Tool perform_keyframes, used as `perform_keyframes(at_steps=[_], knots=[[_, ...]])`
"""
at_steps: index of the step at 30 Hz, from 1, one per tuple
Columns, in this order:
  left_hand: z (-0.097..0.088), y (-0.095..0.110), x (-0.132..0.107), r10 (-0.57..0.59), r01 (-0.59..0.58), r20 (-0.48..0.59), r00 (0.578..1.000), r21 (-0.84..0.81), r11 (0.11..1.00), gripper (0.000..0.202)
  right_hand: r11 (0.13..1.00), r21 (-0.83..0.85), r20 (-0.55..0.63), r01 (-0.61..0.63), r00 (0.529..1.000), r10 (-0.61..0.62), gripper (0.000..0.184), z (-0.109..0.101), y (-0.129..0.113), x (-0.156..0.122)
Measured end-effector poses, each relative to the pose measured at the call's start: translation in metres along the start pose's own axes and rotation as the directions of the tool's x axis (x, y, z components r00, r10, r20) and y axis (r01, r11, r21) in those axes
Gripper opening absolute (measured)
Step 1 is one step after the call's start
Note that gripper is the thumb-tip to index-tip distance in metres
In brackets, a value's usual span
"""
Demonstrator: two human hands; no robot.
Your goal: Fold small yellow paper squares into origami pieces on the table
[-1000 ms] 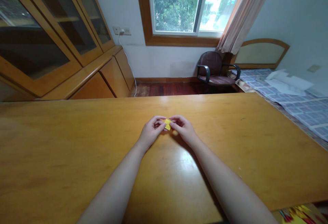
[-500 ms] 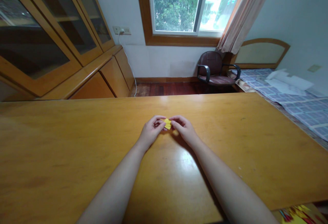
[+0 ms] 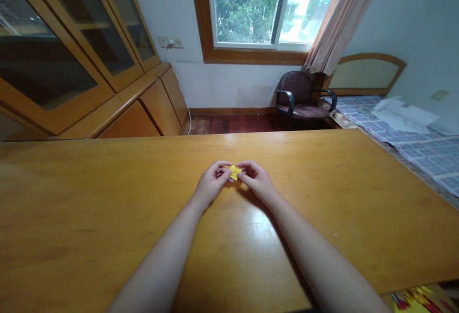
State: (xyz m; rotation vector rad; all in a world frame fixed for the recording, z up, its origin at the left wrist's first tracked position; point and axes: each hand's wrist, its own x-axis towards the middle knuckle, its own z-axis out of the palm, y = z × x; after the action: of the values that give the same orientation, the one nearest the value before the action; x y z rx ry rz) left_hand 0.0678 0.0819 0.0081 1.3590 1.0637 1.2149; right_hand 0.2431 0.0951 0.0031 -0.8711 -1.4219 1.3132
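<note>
A small folded piece of yellow paper (image 3: 234, 172) is pinched between both of my hands over the middle of the wooden table (image 3: 89, 198). My left hand (image 3: 211, 183) grips its left side with curled fingers. My right hand (image 3: 256, 181) grips its right side, thumb and fingertips pressed together on it. Most of the paper is hidden by my fingers.
Coloured paper pieces (image 3: 416, 299) lie below the table's near right edge. Beyond the table stand a dark armchair (image 3: 299, 95), a wooden cabinet with glass doors (image 3: 71, 55) at the left, and a bed (image 3: 412, 136) at the right under a window.
The yellow paper has shifted a little between my fingertips; its visible shape looks slightly different. Hands and arms stay in the same place.
</note>
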Motion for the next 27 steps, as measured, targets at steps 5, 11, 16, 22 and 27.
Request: perform_keyframes(at_steps=[5,11,16,22,27], knots=[[0.0007,0.0021,-0.0004,0.006,-0.006,-0.002,1.000,0.016,1.000,0.028,1.000,-0.006,0.003,0.009,1.000,-0.009,0.023,0.0001,0.0004,0.0000],[0.0011,0.0031,-0.0028,0.025,-0.028,0.041,0.999,0.089,0.996,0.026,0.999,-0.024,-0.022,-0.025,0.999,0.025,0.023,0.0010,0.0025,0.0019],[-0.0002,0.0026,-0.0038,0.006,-0.008,0.049,0.999,0.040,0.999,0.027,1.000,-0.018,-0.031,-0.020,0.999,0.020,0.022,0.0007,0.0013,0.0021],[-0.0012,0.0035,-0.0039,-0.017,0.016,0.056,0.998,0.008,1.000,0.029,1.000,-0.002,-0.035,-0.013,0.999,0.013,0.023,0.0002,0.0024,0.0015],[0.0009,0.0072,-0.0049,-0.018,0.020,0.079,0.997,-0.017,1.000,0.029,1.000,-0.016,-0.029,-0.001,1.000,0.000,0.022,-0.0006,0.0041,0.0019]])
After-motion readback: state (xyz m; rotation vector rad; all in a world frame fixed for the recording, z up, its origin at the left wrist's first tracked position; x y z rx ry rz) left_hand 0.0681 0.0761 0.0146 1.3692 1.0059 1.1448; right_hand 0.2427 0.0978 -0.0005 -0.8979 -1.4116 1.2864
